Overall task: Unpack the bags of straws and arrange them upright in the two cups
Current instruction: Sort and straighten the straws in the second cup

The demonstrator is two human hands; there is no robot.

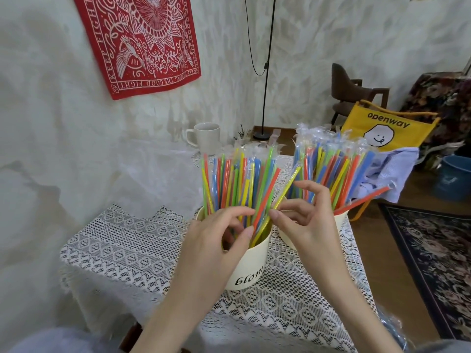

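Fingers of L hand curl into straws in near cup mid-table; R hand pinches a yellow straw. 2nd cup w/ more at right edge.

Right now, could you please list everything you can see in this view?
near cup: one, cream, table centre, full of straws
far cup: one, cream, right of it
straws: many, mixed colours, wrapped, upright in both cups
mug: one, grey-white, table's far edge
lace cloth: one, white, over table
banner: one, red, wall
tote bag: one, yellow, right
chair: one, brown, background
bucket: one, blue, floor
left hand: fingers among straws
right hand: pinches yellow straw
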